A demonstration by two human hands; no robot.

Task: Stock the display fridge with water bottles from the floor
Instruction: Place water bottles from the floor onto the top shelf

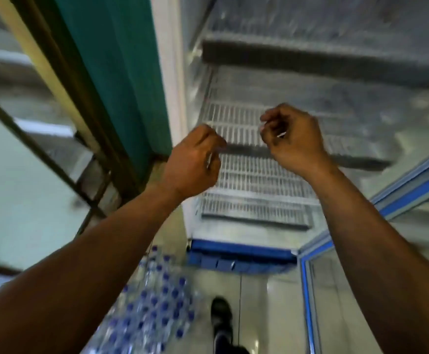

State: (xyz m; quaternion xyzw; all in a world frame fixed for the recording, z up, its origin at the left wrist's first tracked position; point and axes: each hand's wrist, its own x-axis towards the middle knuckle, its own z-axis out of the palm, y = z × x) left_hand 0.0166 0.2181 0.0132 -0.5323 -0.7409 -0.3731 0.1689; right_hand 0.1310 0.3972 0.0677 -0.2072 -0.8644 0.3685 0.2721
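Observation:
The display fridge (172, 72) stands open in front of me, with bare white wire shelves (254, 175) and no bottles inside. My left hand (193, 162) and my right hand (292, 139) hover in front of the shelves, fingers curled in, nothing in either. Packs of water bottles (152, 305) with blue caps lie on the floor at the lower left, below my left forearm. The picture is blurred by motion.
The fridge's glass door (361, 251) with a blue frame hangs open at the right. A teal wall panel (121, 72) and a dark window frame (55, 154) are on the left. My dark shoe (221, 315) stands on the light tiled floor beside the bottles.

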